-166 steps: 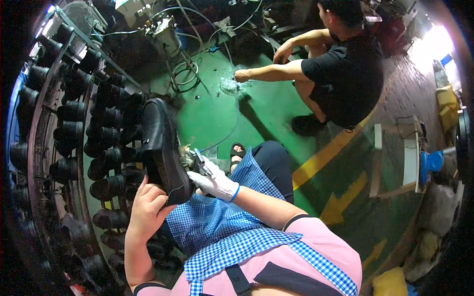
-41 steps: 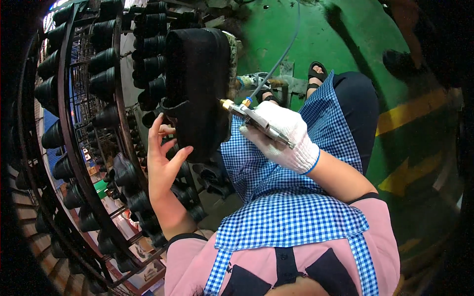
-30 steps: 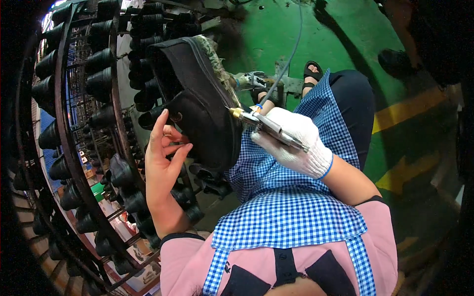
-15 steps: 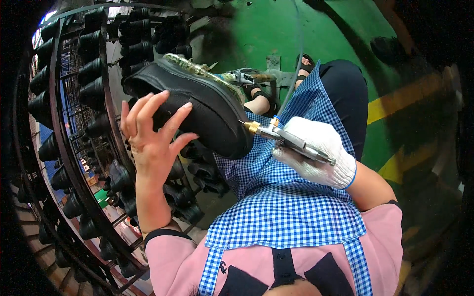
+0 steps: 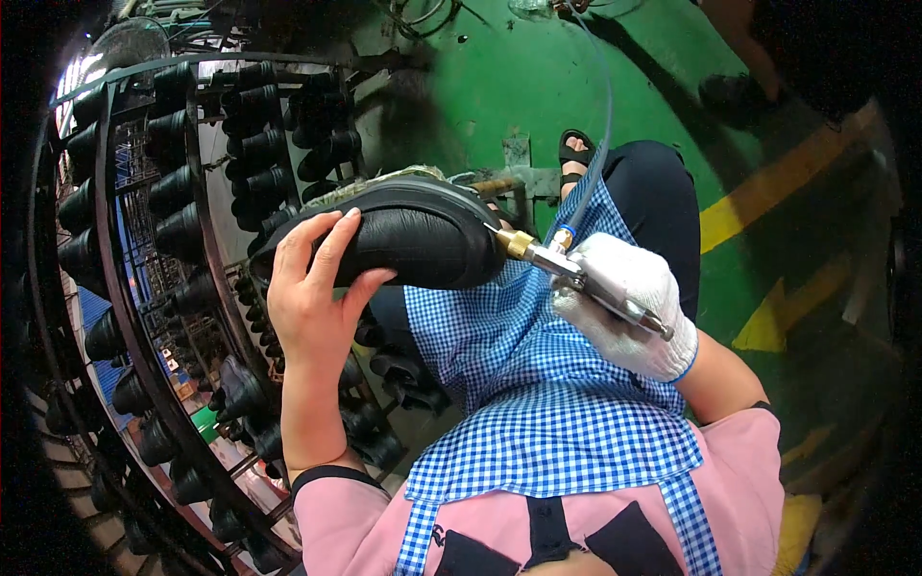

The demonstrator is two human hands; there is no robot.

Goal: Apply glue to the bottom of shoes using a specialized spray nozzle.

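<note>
The hands (image 5: 312, 278) partly hide the black shoe (image 5: 423, 245) and metal gun (image 5: 549, 259); the top edge crops a bystander's leg (image 5: 747, 43)

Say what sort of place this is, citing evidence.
Probably a shoe factory or workshop: a rack holds rows of dark footwear, and the gloved right hand holds a hose-fed metal tool beside a black shoe.

Shoe (image 5: 413, 245) is looking leathery, kinda glossy; right of it, gun (image 5: 551, 261) is gleaming metallic, knit glove (image 5: 624, 266) is looking pretty matt.

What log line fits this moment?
left hand: bare, on round-toed black shoe | right hand: white-gloved, holding slim silver metal tool near toe
</note>
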